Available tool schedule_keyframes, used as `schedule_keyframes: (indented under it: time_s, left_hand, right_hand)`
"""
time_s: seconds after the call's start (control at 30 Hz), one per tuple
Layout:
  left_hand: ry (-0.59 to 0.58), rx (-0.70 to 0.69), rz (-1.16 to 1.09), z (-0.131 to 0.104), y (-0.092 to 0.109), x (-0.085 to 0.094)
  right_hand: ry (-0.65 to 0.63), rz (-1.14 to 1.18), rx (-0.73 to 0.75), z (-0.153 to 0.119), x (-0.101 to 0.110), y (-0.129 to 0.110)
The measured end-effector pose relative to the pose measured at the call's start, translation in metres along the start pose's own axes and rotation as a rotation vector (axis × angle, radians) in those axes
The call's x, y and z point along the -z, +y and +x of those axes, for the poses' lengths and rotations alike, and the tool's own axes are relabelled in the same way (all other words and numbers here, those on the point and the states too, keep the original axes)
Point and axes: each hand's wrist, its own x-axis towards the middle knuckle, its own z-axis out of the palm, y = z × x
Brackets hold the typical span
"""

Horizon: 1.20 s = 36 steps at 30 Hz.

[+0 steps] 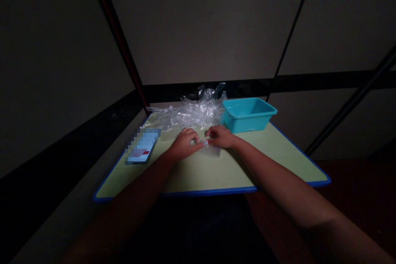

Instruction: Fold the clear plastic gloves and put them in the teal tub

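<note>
A small clear plastic bag (pixel 212 151) lies near the middle of the table, between my two hands. My left hand (pixel 186 142) is curled, its thumb and fingers pinching the bag's left upper edge. From the other side, my right hand (pixel 219 136) pinches the same edge with bent fingers, and the two thumbs nearly meet. Just beyond the hands, a loose heap of crumpled clear plastic bags (pixel 194 111) spreads over the table's back left part.
A turquoise plastic basin (pixel 250 114) stands at the back right of the pale table (pixel 204 177), which has a blue edge. A phone (pixel 144 146) with a lit, partly pixelated screen lies at the left. Wall panels rise behind.
</note>
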Motion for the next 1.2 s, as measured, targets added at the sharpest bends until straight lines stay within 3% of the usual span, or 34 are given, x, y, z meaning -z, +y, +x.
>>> schedule_keyframes:
  time_s: [0.17,0.3,0.4,0.5,0.6,0.67,0.8,0.9,1.0,1.1,1.2]
  left_hand:
    - [0.026,0.026,-0.01,0.001,-0.004,-0.003]
    - [0.029,0.131,-0.036,0.003,-0.008,-0.002]
    - [0.035,0.196,-0.04,0.005,-0.009,-0.002]
    - [0.043,0.229,-0.03,0.007,-0.011,-0.003]
    - [0.035,0.253,-0.024,0.008,-0.013,-0.004]
    - [0.029,0.266,-0.02,0.009,-0.014,-0.005]
    - [0.027,0.295,-0.003,0.01,-0.019,-0.007]
    - [0.045,0.325,0.019,0.01,-0.023,-0.008]
    - [0.149,0.333,0.094,0.006,-0.021,-0.006]
    - [0.206,0.172,0.15,0.001,-0.009,-0.003]
    - [-0.014,-0.034,0.137,-0.004,0.006,-0.002]
  right_hand:
    - [0.015,-0.044,-0.075,-0.005,0.0,-0.006]
    - [0.035,0.005,-0.028,-0.005,0.0,-0.003]
    - [0.172,0.177,0.028,-0.003,0.006,0.0]
    - [0.23,0.539,0.053,-0.003,0.017,-0.003]
    - [0.099,0.873,-0.02,-0.006,0.024,-0.01]
    - [-0.058,0.951,-0.11,-0.008,0.024,-0.013]
    - [-0.247,0.839,-0.279,-0.008,0.016,-0.015]
    - [-0.273,0.736,-0.334,-0.006,0.008,-0.013]
    - [-0.279,0.674,-0.311,-0.003,0.003,-0.011]
    - [-0.283,0.632,-0.268,-0.003,0.001,-0.01]
    - [-0.316,0.634,-0.219,-0.004,0.002,-0.01]
